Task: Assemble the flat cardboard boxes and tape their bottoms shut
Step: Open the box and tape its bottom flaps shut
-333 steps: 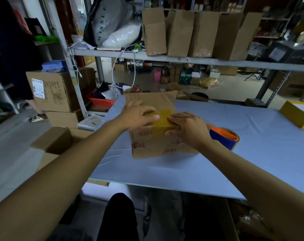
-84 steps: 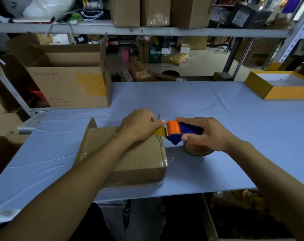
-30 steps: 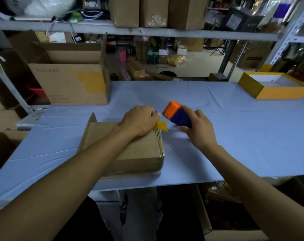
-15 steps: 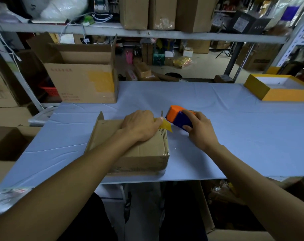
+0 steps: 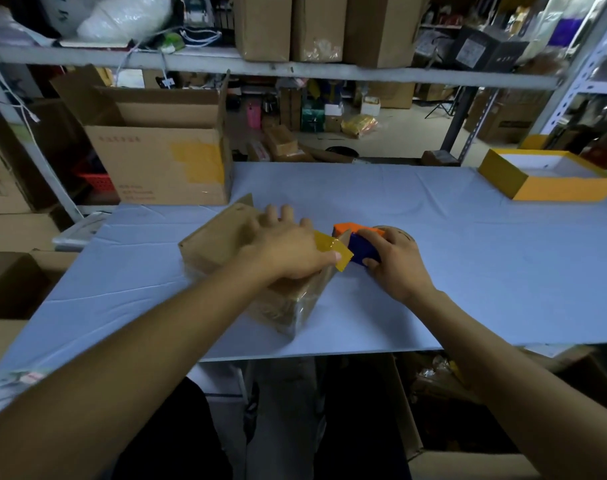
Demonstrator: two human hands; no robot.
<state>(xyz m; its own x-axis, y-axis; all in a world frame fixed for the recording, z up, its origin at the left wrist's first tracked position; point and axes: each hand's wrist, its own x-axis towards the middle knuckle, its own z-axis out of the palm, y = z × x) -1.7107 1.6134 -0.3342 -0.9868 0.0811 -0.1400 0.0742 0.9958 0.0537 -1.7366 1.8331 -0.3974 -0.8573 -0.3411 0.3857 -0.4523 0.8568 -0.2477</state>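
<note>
Taping step: my left hand [image 5: 288, 252] presses the tape tail [image 5: 333, 250] onto the box [image 5: 226, 244], right hand [image 5: 392, 261] grip wrapped round the dispenser [image 5: 359, 245]; next, I reckon, smooth the tail flat

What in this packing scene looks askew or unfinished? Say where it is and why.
The cardboard box under the left hand sits skewed, one corner pointing at the table's near edge. A loose end of yellow tape sticks out past its corner, not pressed down, beside the tape dispenser held by the right hand.

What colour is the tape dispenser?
The tape dispenser is blue with an orange top, seen in the head view.
</note>
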